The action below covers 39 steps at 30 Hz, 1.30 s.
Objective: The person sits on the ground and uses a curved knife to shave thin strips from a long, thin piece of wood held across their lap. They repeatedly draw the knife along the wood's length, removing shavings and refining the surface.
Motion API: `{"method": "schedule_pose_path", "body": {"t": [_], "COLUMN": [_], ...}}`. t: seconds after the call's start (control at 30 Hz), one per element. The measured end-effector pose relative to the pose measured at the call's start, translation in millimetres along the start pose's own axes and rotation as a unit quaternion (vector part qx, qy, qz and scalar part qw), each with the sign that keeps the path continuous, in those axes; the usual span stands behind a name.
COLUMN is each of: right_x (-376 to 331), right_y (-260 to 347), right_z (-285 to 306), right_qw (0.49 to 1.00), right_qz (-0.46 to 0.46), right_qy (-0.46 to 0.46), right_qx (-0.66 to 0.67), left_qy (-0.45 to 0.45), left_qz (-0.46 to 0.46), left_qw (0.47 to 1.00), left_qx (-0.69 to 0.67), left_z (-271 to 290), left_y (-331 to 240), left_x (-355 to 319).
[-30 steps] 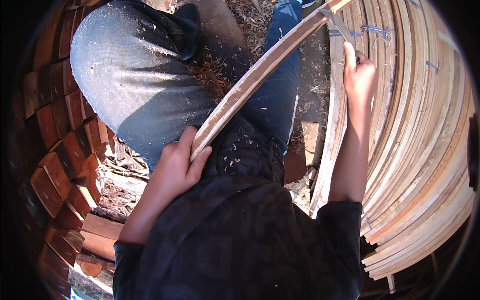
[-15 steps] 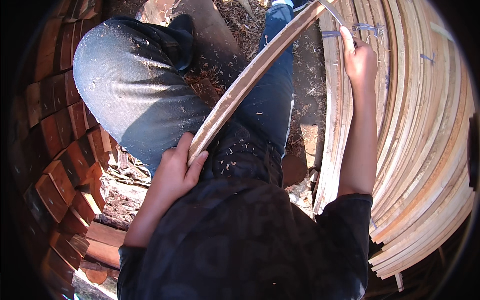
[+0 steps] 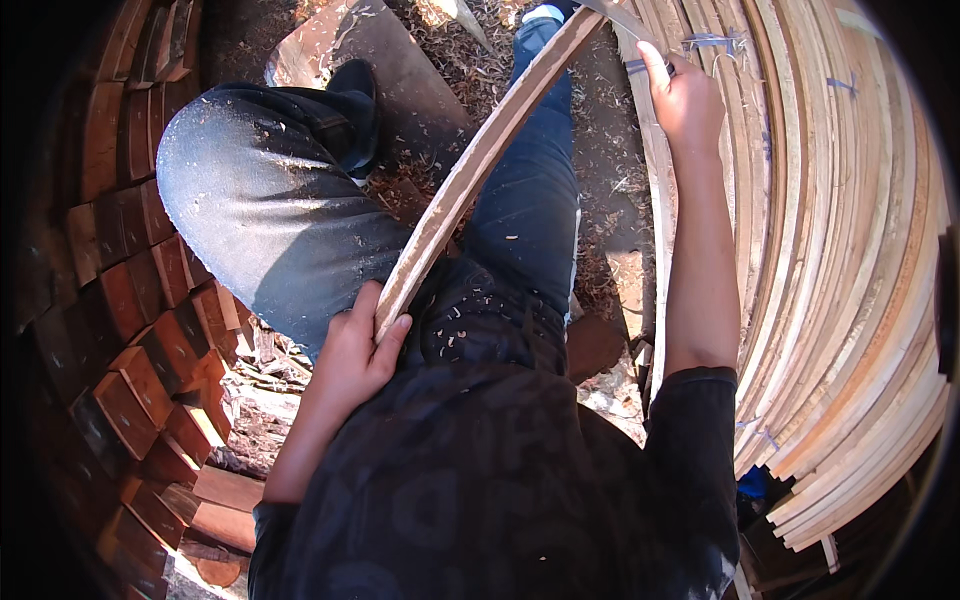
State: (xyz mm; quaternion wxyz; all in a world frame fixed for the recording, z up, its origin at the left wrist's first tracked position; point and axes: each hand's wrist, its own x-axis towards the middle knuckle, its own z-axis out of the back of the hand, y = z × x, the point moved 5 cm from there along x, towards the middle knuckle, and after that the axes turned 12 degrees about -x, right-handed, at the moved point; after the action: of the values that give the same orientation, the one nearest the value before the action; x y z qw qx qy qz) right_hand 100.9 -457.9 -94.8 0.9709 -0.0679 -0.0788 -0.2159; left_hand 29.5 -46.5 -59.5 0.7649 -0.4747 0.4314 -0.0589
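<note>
My left hand (image 3: 355, 345) is closed round the near end of a long wooden strip (image 3: 480, 165), its thumb along the edge. The strip slants away across my lap to the top of the view, its far end cut off by the picture's edge. At the upper right my right hand (image 3: 690, 108) grips a knife (image 3: 626, 20), thumb pointing forward. The handle is mostly hidden in the fist. The metal blade lies across the far part of the strip and seems to touch it.
Bundles of long pale wooden strips (image 3: 810, 260), tied with bluish bands, lie close on my right. Reddish wood blocks (image 3: 130, 390) are stacked on my left. Wood shavings (image 3: 440, 60) cover the ground round a flat board (image 3: 400, 65) ahead.
My right hand and the knife have shifted slightly left and up in the view. The strip stands a little steeper in the picture. Both hands keep their grip, and the whole view has shifted slightly.
</note>
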Motion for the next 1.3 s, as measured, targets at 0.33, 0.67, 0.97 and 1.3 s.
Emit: {"method": "schedule_pose_path", "body": {"t": [0.33, 0.67, 0.97, 1.3], "right_x": [-86.7, -92.9, -66.0, -59.2], "right_y": [63.9, 94.1, 57.8, 4.6], "right_z": [11.1, 22.7, 6.5, -42.1], "right_qw": [0.941, 0.984, 0.992, 0.959], "right_qz": [-0.07, 0.082, 0.001, -0.179], "right_qy": [0.187, 0.062, 0.035, 0.128], "right_qx": [0.272, 0.144, 0.12, 0.18], "left_qy": [0.03, 0.034, 0.032, 0.043], "left_qz": [0.049, 0.136, 0.094, 0.072], "left_qw": [0.997, 0.987, 0.993, 0.994], "left_qx": [-0.061, -0.085, -0.066, -0.076], "left_z": [5.8, 4.1, 3.7, 5.3], "left_y": [4.0, 10.7, 13.5, 14.5], "left_x": [0.0, -1.0, -0.9, -1.4]}}
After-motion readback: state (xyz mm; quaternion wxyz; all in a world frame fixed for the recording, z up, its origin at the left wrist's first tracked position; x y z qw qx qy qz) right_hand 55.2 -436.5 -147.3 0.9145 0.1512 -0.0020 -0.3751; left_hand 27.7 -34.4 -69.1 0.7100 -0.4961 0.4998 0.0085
